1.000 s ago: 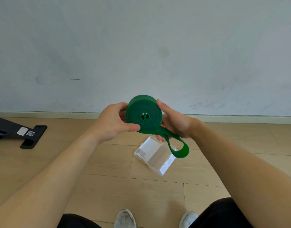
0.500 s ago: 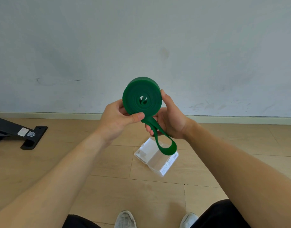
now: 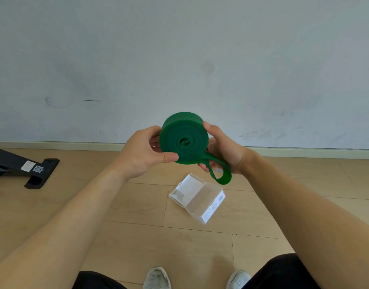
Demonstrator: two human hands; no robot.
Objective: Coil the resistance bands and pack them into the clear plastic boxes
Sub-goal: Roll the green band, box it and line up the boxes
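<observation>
While the green band [image 3: 184,138] is wound almost wholly into a tight roll, held up at the centre of the frame, a short loose loop [image 3: 221,174] hangs from its lower right; the step in hand looks to be winding in that last bit. The left hand [image 3: 141,153] grips the roll's left side, thumb flat on its face; the right hand [image 3: 223,151] is curled round the right edge, fingers behind the loop. To finish well, keep the thumb pressing so the layers cannot spring apart; feed the loop round under steady tension, edges flush; carry the roll clamped to the clear box [image 3: 197,197], which lies, apparently open, on the wooden floor [image 3: 116,205] just below the hands.
</observation>
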